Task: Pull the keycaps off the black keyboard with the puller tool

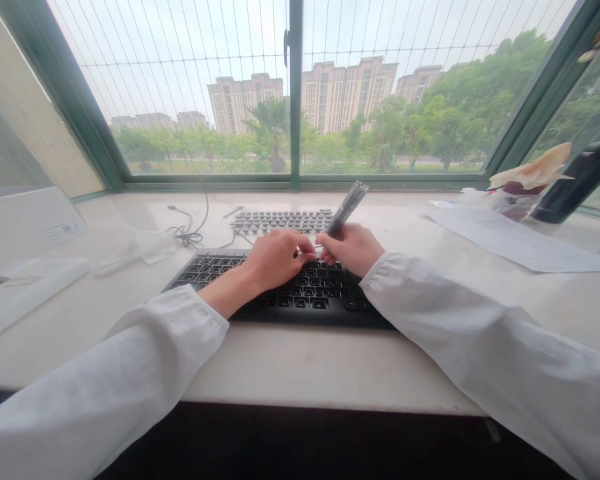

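Note:
A black keyboard [300, 292] lies on the counter, with its keycaps off over much of the visible area, leaving square sockets. My right hand [353, 249] is closed around a slim dark grey tool [349, 208], whose upper end slants up and to the right; its lower end is hidden. Beside it, my left hand [279, 261] is curled over the upper middle of the keyboard, thumb and fingertips pinched together close to the right fingers. Whatever those fingertips may hold is hidden. Just behind the keyboard, loose keycaps [280, 220] are laid out in rows.
A black cable [187, 235] lies coiled at the back left, near clear plastic wrapping [143, 250]. A white box [27, 230] stands far left. To the right are a paper sheet [517, 237] and a dark cylindrical object [577, 183]. The counter's front edge [330, 402] is near me.

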A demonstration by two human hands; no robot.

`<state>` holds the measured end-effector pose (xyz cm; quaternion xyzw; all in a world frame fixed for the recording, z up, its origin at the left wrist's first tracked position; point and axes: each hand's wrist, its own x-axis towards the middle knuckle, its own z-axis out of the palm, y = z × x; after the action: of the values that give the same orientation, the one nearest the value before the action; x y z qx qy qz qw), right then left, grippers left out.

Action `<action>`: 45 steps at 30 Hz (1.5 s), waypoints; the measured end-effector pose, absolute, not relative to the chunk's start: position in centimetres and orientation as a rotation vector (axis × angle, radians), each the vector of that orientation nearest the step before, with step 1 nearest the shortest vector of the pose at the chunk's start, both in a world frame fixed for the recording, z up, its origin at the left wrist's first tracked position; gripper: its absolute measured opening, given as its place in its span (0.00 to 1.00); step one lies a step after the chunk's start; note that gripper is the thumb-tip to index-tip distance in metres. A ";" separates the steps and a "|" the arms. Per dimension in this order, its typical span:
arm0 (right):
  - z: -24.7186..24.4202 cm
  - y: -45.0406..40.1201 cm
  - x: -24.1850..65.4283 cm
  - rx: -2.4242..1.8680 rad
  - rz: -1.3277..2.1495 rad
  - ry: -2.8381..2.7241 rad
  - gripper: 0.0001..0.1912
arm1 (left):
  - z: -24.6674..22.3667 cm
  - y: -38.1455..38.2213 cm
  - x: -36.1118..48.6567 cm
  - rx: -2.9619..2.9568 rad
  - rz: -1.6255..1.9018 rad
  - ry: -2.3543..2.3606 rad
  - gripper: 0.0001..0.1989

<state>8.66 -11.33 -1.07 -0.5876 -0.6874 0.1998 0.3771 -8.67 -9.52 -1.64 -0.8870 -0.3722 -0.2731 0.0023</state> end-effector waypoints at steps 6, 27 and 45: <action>-1.0 -12.0 8.2 -1.461 0.149 -1.886 0.15 | -1.5 -9.4 -8.8 -2.818 -0.844 -1.128 0.07; -1.4 -11.7 6.8 -1.609 -0.159 -1.968 0.14 | -0.9 -10.4 -8.2 -2.671 -0.545 -1.206 0.12; -0.1 -10.7 8.5 -1.664 0.194 -1.826 0.17 | -1.2 -10.2 -7.8 -2.616 -0.489 -1.215 0.15</action>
<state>8.45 -10.67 -0.10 -0.6348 -0.6966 0.0740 0.3260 -7.84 -10.23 -1.16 -0.8891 -0.4128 -0.1660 0.1077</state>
